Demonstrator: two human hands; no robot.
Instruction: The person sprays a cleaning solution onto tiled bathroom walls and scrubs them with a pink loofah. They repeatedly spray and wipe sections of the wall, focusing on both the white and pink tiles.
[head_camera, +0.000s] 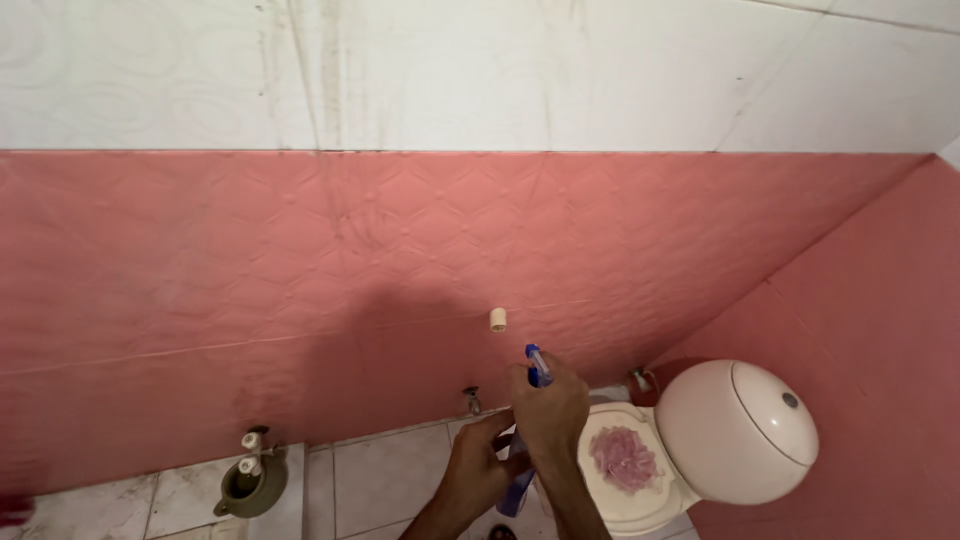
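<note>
Fingers of the right hand (550, 405) are curled tight around the top of a blue plastic spray bottle (520, 488), the blue nozzle (537, 362) poking up just above the knuckles and aimed toward the pink tiled wall (300, 280). And the left hand (478, 470) comes in from below, fingers bent and wrapped against the bottle's lower body, touching it just under the right fist. So both hands are gripping the same bottle, which hangs between them, its blue base showing beneath the left fingers.

Right of the fingers sits a white ceramic toilet (640, 500), its bowl holding a clump of pink crumpled stuff (623, 458); the round white cistern (735, 430) stands further right, against the side wall. Just above the nozzle a small cream-coloured pipe stub (498, 319) juts from the wall. Left of the right fist, near the floor line, is a small metal tap (471, 400). Well off to the left, a dull green vessel (251, 483) rests on the pale tiled floor (390, 480).
</note>
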